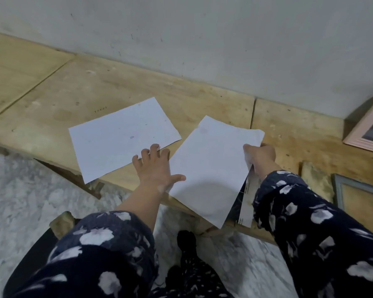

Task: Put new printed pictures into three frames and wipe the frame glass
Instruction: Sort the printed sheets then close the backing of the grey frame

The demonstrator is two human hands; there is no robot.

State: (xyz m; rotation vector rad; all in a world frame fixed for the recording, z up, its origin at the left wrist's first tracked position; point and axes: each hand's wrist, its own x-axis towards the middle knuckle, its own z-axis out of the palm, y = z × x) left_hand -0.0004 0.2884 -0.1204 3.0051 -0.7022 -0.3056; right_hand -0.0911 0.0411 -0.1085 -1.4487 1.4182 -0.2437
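Prints (211,168) blank-side up, pinched by right hand (260,154) | left hand (154,166) spread | pink frame (368,130) cropped

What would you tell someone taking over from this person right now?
Left hand: open, fingers spread on the near edge of the flat sheet on the wooden table.
Right hand: pinching a stack of sheets at its far right corner; the stack juts past the table's front edge.
Pink frame lies at the far right by the wall; a grey frame sits nearer, right edge.
Done: no sheet is seen in a frame.
Left: fill three frames, wipe the glass. No cloth in view.
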